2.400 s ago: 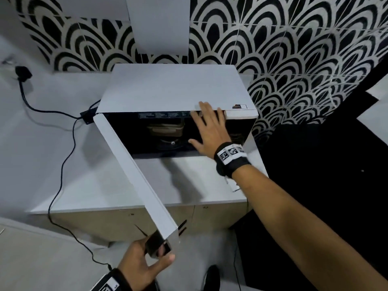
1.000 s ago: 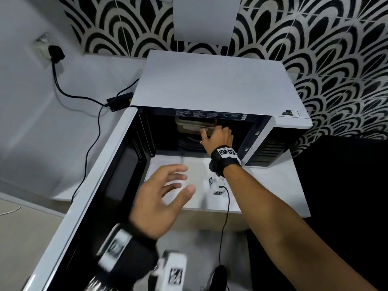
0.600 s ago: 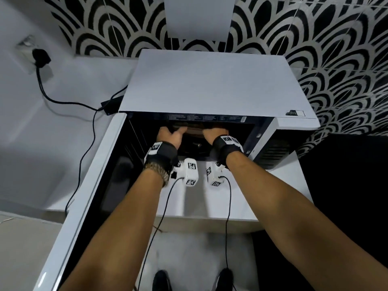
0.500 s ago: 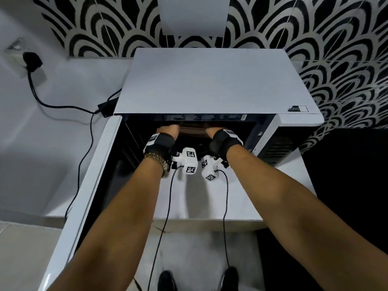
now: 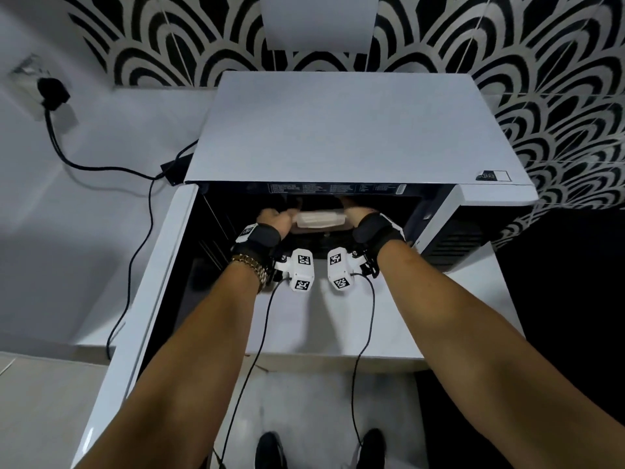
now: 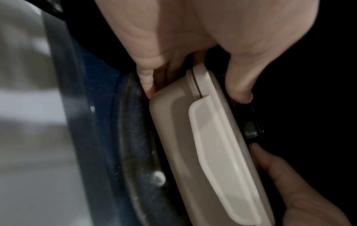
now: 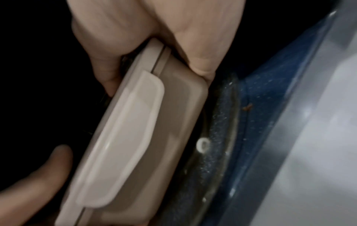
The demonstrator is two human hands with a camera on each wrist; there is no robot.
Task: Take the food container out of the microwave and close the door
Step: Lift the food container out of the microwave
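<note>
The white microwave (image 5: 351, 130) stands on a counter with its door (image 5: 142, 316) swung wide open to the left. Both hands reach into the dark cavity. A beige lidded food container (image 5: 320, 220) with a clip on its front shows between them at the opening. My left hand (image 5: 277, 218) grips its left end, thumb on the lid and fingers underneath (image 6: 193, 79). My right hand (image 5: 355, 214) grips the right end the same way (image 7: 154, 76). The container (image 6: 212, 152) is just above the glass turntable (image 6: 135, 137); I cannot tell whether it touches it.
The white counter (image 5: 338, 326) extends in front of the microwave. A black plug (image 5: 50, 93) and cord (image 5: 101, 169) run along the left wall. The control panel side (image 5: 439, 225) is right of the cavity. Patterned tiles lie behind, and my feet show below.
The left hand swung the door fully open and let it go. Both hands went into the cavity and took hold of the container, which now shows nearer the opening.
</note>
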